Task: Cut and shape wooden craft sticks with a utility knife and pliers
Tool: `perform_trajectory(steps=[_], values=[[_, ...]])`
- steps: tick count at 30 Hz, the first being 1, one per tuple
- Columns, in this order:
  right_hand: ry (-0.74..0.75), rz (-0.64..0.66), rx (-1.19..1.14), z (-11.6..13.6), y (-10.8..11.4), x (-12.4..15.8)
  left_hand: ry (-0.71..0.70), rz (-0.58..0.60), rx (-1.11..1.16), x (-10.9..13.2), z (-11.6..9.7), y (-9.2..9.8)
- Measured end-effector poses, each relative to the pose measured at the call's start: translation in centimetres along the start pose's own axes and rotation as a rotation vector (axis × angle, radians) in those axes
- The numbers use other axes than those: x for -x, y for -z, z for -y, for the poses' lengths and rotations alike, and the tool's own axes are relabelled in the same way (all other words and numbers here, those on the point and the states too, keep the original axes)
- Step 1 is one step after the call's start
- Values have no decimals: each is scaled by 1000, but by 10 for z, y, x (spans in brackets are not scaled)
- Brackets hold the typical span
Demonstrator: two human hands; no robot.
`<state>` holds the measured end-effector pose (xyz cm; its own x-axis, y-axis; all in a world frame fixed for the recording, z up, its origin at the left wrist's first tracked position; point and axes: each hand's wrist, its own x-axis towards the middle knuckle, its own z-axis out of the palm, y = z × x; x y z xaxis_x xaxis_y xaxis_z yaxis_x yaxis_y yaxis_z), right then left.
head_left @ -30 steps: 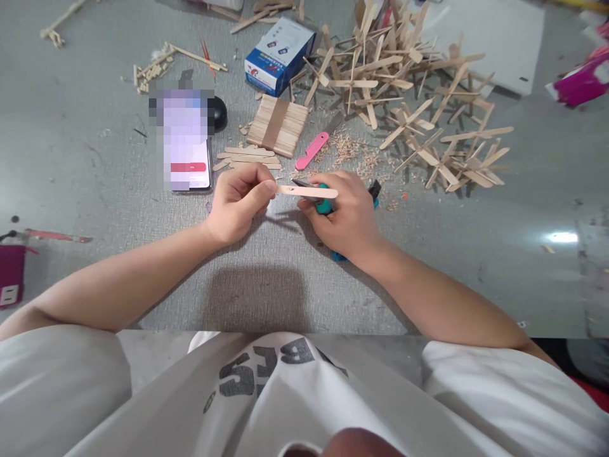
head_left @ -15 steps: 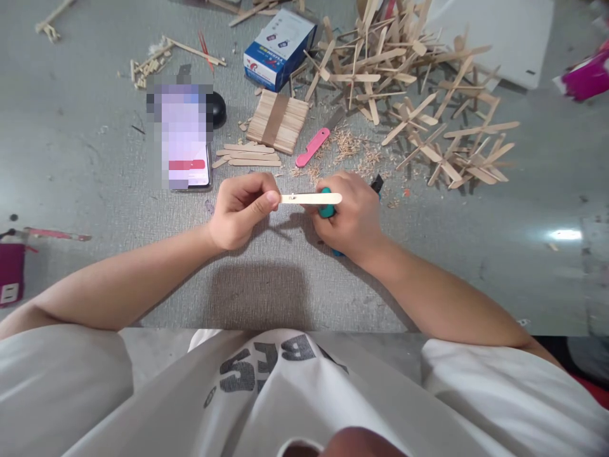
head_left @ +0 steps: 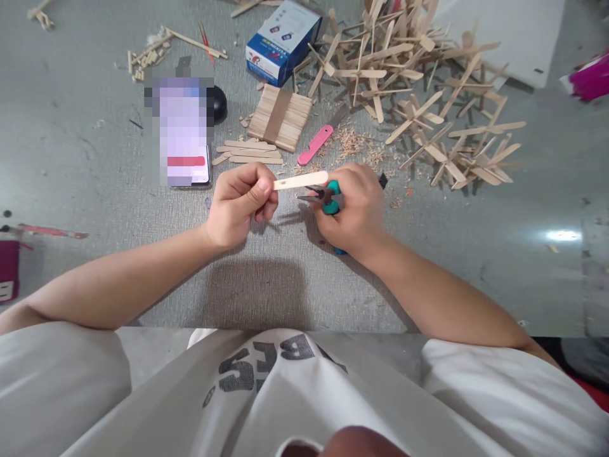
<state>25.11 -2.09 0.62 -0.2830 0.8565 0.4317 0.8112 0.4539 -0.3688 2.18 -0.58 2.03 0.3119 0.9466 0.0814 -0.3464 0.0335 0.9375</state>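
Note:
Between thumb and fingers, my left hand [head_left: 245, 204] pinches one end of a popsicle stick [head_left: 304, 179]. A small dark mark shows on the stick near my thumb. My right hand [head_left: 354, 209] is wrapped round the teal handles of a pair of pliers [head_left: 332, 197], whose pointed jaws are slightly apart, just below the stick. Beyond my hands lie a banded bundle of popsicle sticks [head_left: 295, 120] and several loose sticks [head_left: 252, 152]. A pink-handled knife [head_left: 314, 146] rests beside the bundle, next to wood shavings [head_left: 352, 143].
Crossed-stick assemblies [head_left: 419, 108] are heaped at the back right, near a white board [head_left: 514, 38]. A blue-and-white box [head_left: 284, 41] stands at the back. A phone [head_left: 185, 139], partly blurred out, and a black round object [head_left: 217, 105] lie on the left. Small cut pieces [head_left: 147, 57] lie behind them.
The pliers' jaws have come off the stick and now show below it. The stick's free end has tilted upward. The whole view has shifted slightly.

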Motion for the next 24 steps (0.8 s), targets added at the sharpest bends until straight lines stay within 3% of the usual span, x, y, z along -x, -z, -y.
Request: perform_trajectory(steps=[9,16,20,24], values=[[1,64,8,2,-3,4,10,74,-20,5,2,-2],[52,8,62,0,-4,5,59,81,-48,9,1,-5],[79,-20,94,-1,-4,6,-26,148,-208,10,0,-4],[64,37,102,-3,-3,6,-155,151,-421,7,-3,0]])
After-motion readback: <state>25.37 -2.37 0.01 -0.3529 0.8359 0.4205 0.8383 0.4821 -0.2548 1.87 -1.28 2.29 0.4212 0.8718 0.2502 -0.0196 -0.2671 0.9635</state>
